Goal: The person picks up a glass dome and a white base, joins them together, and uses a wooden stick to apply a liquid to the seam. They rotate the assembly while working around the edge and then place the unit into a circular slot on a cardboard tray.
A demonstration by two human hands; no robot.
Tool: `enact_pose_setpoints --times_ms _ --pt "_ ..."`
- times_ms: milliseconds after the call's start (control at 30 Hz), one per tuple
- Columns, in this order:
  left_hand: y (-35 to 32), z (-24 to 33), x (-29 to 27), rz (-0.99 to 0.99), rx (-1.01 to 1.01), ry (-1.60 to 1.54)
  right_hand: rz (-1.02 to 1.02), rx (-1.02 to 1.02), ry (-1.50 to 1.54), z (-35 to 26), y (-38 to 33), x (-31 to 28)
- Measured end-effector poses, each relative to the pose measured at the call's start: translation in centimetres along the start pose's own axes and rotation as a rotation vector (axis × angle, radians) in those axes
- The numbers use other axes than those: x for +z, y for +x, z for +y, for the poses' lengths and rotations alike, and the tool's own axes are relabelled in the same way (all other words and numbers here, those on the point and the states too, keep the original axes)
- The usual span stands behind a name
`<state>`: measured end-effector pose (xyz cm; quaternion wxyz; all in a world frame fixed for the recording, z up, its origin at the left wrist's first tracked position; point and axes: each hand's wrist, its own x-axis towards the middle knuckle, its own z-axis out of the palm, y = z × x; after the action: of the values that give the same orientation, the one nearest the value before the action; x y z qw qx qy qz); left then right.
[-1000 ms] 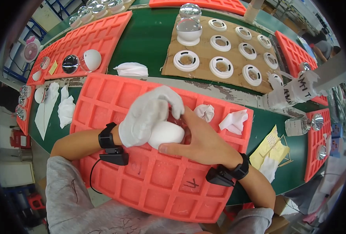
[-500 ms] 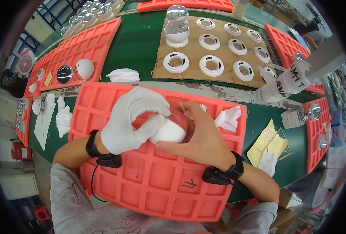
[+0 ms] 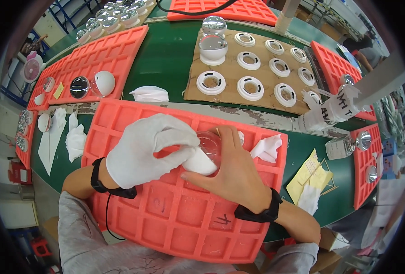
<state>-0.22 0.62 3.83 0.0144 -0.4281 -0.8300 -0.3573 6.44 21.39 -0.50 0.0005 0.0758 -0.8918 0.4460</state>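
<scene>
A: Where is the globe (image 3: 200, 163) at this moment?
B: It is in the hands, above the red tray (image 3: 191, 211). One part of it is white, and the other part is clear.
A: How does the right hand (image 3: 238, 168) stand?
B: It is bare and clamped around the globe, with the thumb at the near side and the fingers at the far side.
A: And the left hand (image 3: 148, 148)?
B: This one wears a white glove. Its curved fingertips meet the globe's left side; whether they pinch something, I cannot tell.
A: What lies near?
B: A crumpled white cloth (image 3: 267, 149) on the tray, and, farther on the bench (image 3: 163, 64), white rings (image 3: 210, 92) on cardboard (image 3: 230, 74).
</scene>
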Motion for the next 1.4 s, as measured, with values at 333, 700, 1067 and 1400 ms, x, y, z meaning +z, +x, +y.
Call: enact_pose_setpoints --times_ms 333,700,1067,1400 --pt "-1.1 1.5 -0.8 -0.012 0.206 0.304 -0.058 -0.069 0.074 -0.2 -0.5 -0.3" --pt "-1.8 1.7 -0.4 -0.004 0.293 0.433 -0.025 0.022 0.020 -0.4 -0.7 -0.2" --pt "-2.3 2.1 0.4 0.013 0.241 0.513 0.041 -0.113 -0.038 0.1 -1.1 0.8" --pt "-2.2 1.0 0.6 -0.045 0.146 0.423 0.037 -0.138 -0.062 -0.3 -1.3 0.8"
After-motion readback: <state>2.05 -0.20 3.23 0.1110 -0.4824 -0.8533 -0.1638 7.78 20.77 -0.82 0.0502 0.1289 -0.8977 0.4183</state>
